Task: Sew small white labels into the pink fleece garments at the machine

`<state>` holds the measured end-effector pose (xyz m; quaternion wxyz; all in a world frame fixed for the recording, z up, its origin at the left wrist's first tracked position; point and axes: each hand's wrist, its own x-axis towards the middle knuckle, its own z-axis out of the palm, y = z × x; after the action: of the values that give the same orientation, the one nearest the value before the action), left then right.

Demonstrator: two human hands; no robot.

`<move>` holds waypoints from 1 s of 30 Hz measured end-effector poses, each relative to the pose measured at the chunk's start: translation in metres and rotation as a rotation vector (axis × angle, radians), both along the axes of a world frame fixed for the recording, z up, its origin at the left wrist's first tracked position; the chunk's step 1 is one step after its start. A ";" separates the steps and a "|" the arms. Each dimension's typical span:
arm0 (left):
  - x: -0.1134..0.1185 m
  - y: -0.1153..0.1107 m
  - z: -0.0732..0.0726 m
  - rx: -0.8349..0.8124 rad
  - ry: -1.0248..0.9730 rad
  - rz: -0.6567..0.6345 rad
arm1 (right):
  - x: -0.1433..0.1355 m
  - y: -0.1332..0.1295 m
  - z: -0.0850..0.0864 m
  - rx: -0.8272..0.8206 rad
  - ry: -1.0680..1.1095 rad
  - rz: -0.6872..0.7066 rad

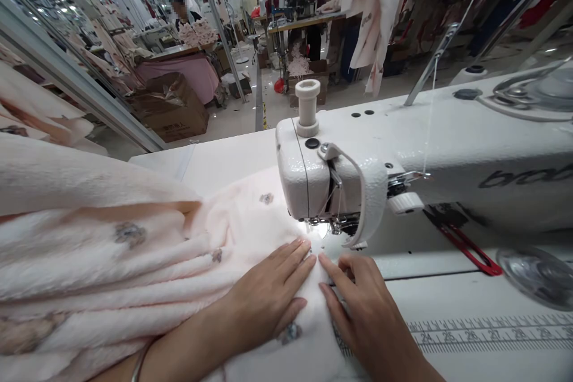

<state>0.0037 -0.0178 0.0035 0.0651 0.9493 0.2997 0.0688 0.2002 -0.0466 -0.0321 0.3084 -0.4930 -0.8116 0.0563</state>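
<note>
Right up front the left hand [277, 286] is laid flat on the pink cloth [170, 286], fingers straight and nearly together, thumb a bit out to the side, so it's resting on it rather than gripping. There's a thin bangle [139, 364] on that wrist. Right hand [369, 301] is at the cloth's edge, index stretched out, thumb parted from it, other fingers curled, no grip that I can see. Cloth is bunched in big folds on the left, has little grey-brown motifs, and runs under the lit head of the sewing machine [331, 173]

By the right hand there's a ruler [483, 334] strip on the table, 24 to 29 readable. Past it, a clear round thing [537, 277] (can't tell if it's a dish) next to a red-handled tool [491, 269]. The machine has dark brand lettering, looks like "bro" something, cut off by the edge

Further back on the floor, left, an open cardboard box [174, 113] with brownish stuff in the top, too murky to make out, and side print I can't read. Way back, pink scraps [299, 62] heaped at another box [319, 65], plus people at other tables
</note>
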 end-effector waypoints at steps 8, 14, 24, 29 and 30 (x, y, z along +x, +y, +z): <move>0.001 0.001 0.001 0.021 0.041 -0.007 | 0.000 0.000 0.002 0.034 0.012 -0.007; 0.003 0.001 0.002 -0.016 0.017 -0.006 | -0.003 0.001 0.004 0.101 -0.076 -0.022; -0.007 0.014 0.000 -0.083 -0.005 0.007 | -0.008 0.017 0.002 0.226 -0.255 -0.052; -0.010 0.022 0.004 -0.141 0.002 0.022 | -0.015 0.020 0.000 0.263 -0.191 -0.086; -0.010 0.022 0.004 -0.138 0.007 0.021 | -0.014 0.020 0.000 0.260 -0.176 -0.091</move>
<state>-0.0066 0.0044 0.0079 0.1287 0.9396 0.3138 0.0454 0.1863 -0.0263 -0.0324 0.2993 -0.4883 -0.8128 -0.1066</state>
